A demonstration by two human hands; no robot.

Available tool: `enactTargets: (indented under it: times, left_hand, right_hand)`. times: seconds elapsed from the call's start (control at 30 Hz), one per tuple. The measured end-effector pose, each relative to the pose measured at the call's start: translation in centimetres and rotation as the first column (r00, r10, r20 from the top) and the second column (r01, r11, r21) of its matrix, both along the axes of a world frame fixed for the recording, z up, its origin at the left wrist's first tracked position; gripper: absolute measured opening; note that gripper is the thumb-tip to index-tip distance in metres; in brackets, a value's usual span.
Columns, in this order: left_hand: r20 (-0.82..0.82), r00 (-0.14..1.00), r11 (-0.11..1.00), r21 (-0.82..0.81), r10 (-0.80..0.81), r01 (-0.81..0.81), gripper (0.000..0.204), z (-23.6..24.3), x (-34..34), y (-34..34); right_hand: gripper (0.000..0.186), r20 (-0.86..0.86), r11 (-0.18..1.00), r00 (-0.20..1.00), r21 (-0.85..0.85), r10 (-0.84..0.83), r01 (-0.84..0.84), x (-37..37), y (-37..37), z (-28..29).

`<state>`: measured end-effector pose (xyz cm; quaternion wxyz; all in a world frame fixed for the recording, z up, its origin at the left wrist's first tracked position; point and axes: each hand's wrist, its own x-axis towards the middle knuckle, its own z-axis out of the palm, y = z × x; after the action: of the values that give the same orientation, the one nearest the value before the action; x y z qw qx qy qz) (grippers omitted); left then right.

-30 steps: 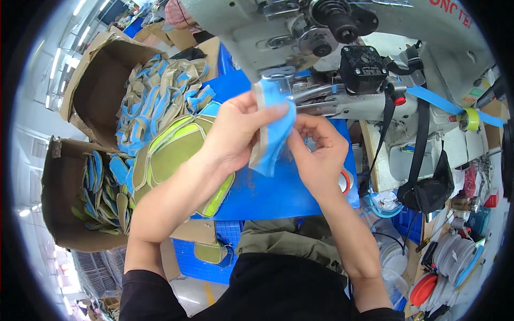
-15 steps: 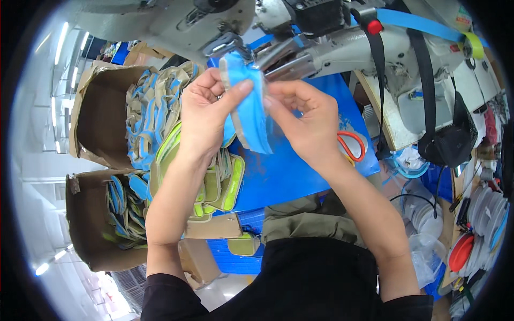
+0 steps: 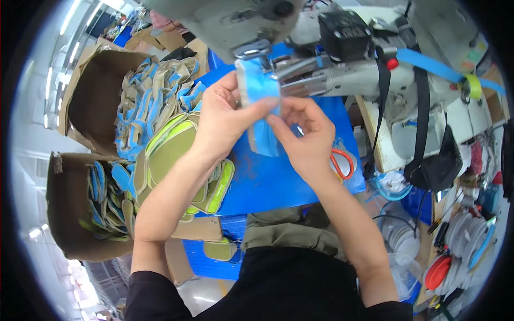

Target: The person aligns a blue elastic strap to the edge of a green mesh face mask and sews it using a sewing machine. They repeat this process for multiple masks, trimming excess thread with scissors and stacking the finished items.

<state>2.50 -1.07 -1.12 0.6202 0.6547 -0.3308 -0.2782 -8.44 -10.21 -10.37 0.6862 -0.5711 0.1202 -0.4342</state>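
Between my two hands is a blue fabric piece (image 3: 261, 88) with a beige edge, its top end under the head of a sewing machine (image 3: 251, 51). My left hand (image 3: 227, 115) pinches its left side, thumb lying across the front. On the right edge, the thumb and fingers of my right hand (image 3: 305, 131) close on the same piece. Its lower end hangs over the blue work surface (image 3: 267, 184). Beside my left forearm lies a stack of olive fabric pieces with lime-green edges (image 3: 174, 152). Orange-handled scissors (image 3: 342, 164) rest right of my right hand.
Two cardboard boxes (image 3: 67, 206) stand at the left, the lower holding fabric pieces. A heap of beige and blue strips (image 3: 155, 101) lies beside the upper one. Blue tape (image 3: 428, 61) and black straps (image 3: 420, 101) hang at the right. White reels (image 3: 460, 235) sit at the far right.
The view has shifted, so machine and boxes sit differently in the picture. Both hands still grip the blue fabric piece at the machine head; my left thumb now reaches farther across it.
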Motion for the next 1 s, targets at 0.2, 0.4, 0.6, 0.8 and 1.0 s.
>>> enactTargets:
  times: [0.2, 0.4, 0.6, 0.8, 1.0]
  left_hand:
    - [-0.05, 0.999, 1.0, -0.017, 0.019, -0.02, 0.039, -0.1, -0.2, 0.0]
    - [-0.245, 0.967, 0.997, 0.024, 0.075, -0.071, 0.037, 0.9, 0.2, -0.9]
    - [-0.303, 0.948, 0.995, 0.038, 0.102, -0.095, 0.035, 1.2, -0.1, -0.8]
    - [-0.283, 0.955, 0.996, 0.038, 0.094, -0.086, 0.034, 1.5, -1.1, -0.4]
    - [-0.342, 0.935, 0.995, 0.067, 0.094, -0.075, 0.03, 1.6, -1.7, 0.0]
  right_hand:
    - [0.023, -0.011, 0.999, 0.999, 0.034, 0.038, -0.038, -0.2, 0.0, 0.2]
    - [0.022, -0.018, 0.954, 0.976, 0.219, 0.215, -0.206, -1.5, -1.0, 3.7]
    - [0.023, -0.05, 0.918, 0.95, 0.276, 0.309, -0.285, -1.8, -1.8, 4.9]
    - [0.023, -0.043, 0.914, 0.944, 0.267, 0.328, -0.305, -2.4, -1.8, 4.5]
    - [0.021, -0.09, 0.89, 0.926, 0.323, 0.366, -0.32, -3.7, -1.3, 4.5]
